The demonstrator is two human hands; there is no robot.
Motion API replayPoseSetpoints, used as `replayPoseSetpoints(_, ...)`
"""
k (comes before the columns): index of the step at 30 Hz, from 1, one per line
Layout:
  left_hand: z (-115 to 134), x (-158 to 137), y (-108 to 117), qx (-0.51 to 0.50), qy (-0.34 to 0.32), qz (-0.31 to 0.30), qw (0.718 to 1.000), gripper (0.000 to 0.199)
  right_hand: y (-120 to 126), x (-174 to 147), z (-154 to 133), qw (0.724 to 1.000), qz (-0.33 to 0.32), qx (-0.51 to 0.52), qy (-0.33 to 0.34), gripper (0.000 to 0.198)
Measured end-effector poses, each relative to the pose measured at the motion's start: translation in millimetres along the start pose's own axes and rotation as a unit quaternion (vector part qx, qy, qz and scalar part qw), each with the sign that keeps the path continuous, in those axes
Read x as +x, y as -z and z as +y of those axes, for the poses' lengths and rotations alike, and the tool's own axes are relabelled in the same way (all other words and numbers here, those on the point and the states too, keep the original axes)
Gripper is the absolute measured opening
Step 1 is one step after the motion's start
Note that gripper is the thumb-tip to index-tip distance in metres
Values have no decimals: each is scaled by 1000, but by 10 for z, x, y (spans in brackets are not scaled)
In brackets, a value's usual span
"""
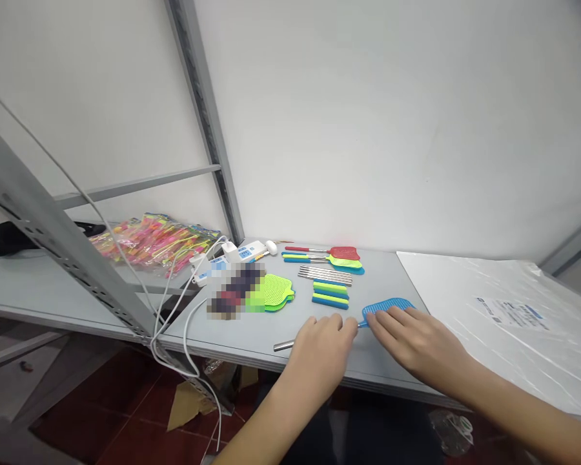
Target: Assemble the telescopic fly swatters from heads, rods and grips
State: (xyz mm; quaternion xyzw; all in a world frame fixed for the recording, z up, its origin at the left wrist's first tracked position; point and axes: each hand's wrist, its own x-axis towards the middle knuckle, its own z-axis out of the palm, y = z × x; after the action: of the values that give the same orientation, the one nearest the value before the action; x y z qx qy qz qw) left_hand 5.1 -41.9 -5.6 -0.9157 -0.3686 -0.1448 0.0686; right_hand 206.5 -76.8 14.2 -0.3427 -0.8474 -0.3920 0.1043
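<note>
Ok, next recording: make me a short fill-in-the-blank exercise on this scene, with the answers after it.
1. The right hand touches a perforated plastic swatter head coloured ____.
2. The left hand grips a slim silver metal rod whose free end points to the table's ____ side.
3. Among the assembled plastic swatters, the one nearest the white wall has a ____ head.
4. The large, white plastic-wrapped package lies on the table's ____ side.

Missing words: blue; left; red; right.

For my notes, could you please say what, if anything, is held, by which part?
A blue swatter: left hand around its metal rod, right hand over its head.
</note>
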Motion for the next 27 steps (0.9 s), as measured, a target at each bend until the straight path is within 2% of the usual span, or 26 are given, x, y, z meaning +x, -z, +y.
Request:
replayPoseSetpoints(4,22,91,-54,4,17,-7,1000,9,-85,-52,25,1000,-3,2,-6,23)
replayPoseSetpoints(7,24,204,-86,7,20,-3,1000,9,-190,-78,67,999,-9,5,-37,21)
replayPoseSetpoints(10,21,329,-125,8,12,8,1000,9,-279,-69,111,996,-47,11,-71,22)
replayPoseSetpoints(15,-22,486,-173,-12,-8,15,1000,15,-438,-56,170,994,-84,12,-75,46)
replayPoseSetpoints(19,-42,548,-158,-37,-1,-38,999,17,-616,-98,215,996,-60,38,-53,36)
replayPoseSetpoints(22,-22,581,-131,-41,36,-68,996,18,-698,-110,271,998,-29,50,-33,35)
replayPoseSetpoints(27,-53,644,-42,-74,98,-54,991,12,-744,-53,461,998,6,46,-30,37)
